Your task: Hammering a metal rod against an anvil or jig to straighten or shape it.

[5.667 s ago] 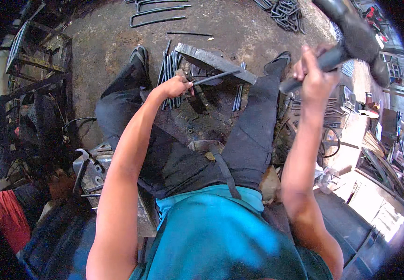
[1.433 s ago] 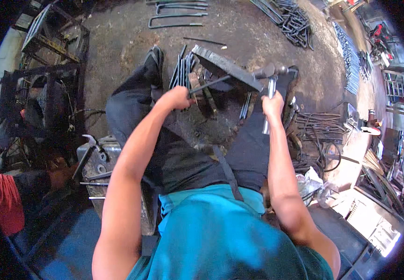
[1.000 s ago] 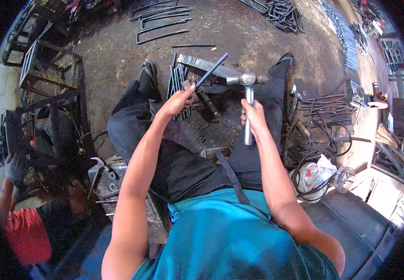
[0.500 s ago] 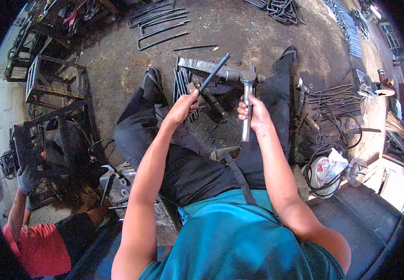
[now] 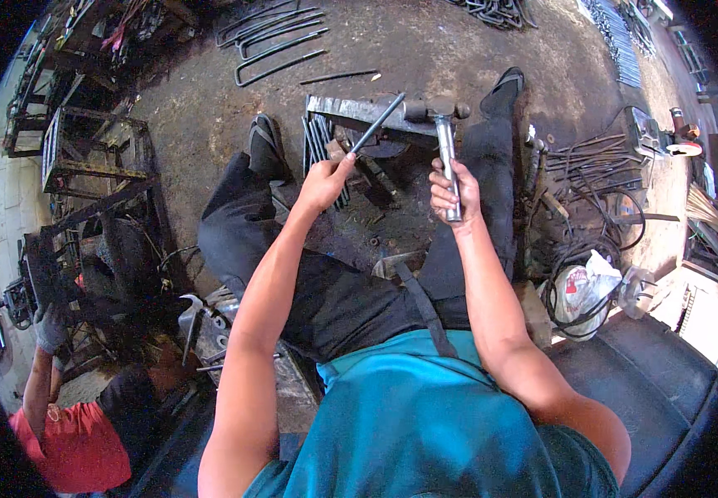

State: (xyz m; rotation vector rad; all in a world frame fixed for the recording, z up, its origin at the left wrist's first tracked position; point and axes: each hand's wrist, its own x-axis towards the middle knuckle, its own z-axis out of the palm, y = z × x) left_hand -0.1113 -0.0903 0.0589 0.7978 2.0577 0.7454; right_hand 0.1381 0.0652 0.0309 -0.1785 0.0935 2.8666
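Note:
My left hand (image 5: 326, 183) is closed round the lower end of a dark metal rod (image 5: 378, 123), which slants up to the right. The rod's upper end is over a steel block (image 5: 342, 108) between my feet, close to the hammer head; I cannot tell whether it touches the block. My right hand (image 5: 456, 191) grips the shiny metal handle of a hammer (image 5: 445, 141), near the handle's lower end. The hammer head points away from me, at the right end of the block. Several more rods (image 5: 316, 145) lean together beside the block's left end.
Bent U-shaped rods (image 5: 280, 58) and a single straight rod (image 5: 336, 77) lie on the floor ahead. On the right are loose rods (image 5: 591, 174), cables and a white plastic bag (image 5: 583, 290). A claw hammer (image 5: 193, 311) rests at left, near a co-worker in red (image 5: 73, 444).
The hammer has moved away from me, and my right hand now holds it lower on the handle. My left hand keeps the rod at nearly the same slant. The whole view has shifted slightly.

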